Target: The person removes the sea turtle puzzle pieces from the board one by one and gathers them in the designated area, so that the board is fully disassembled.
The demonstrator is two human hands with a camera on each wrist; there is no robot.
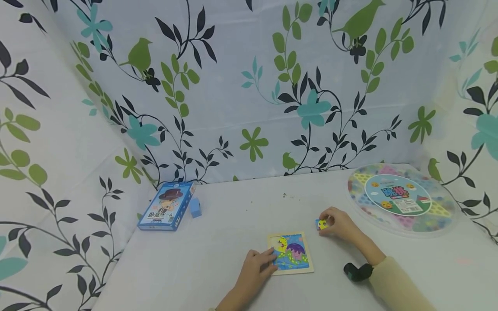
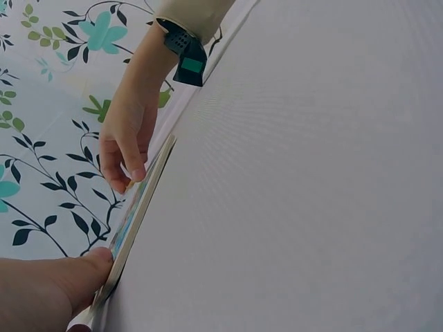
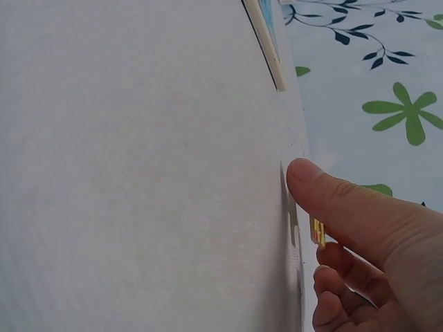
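Turtle puzzle mostly filled, one piece out in right hand.
Puzzle (image 1: 295, 255) lies flat on the desk (image 1: 218, 259) in its wooden frame (image 1: 293, 272), between the two hands; most of the turtle picture is in. Left hand (image 1: 253, 270) relaxed, fingers slightly bent and resting on the frame's left edge, hiding part of that side, so any gap there is unclear. Right hand (image 1: 337, 223) nearly closed, thumb and fingers pinching a small yellow-and-blue piece (image 1: 322, 224) beyond the frame's upper right corner, apart from it. Judged from this, work looks near one end: that piece remains out, but cannot tell whether the puzzle is being filled or emptied.
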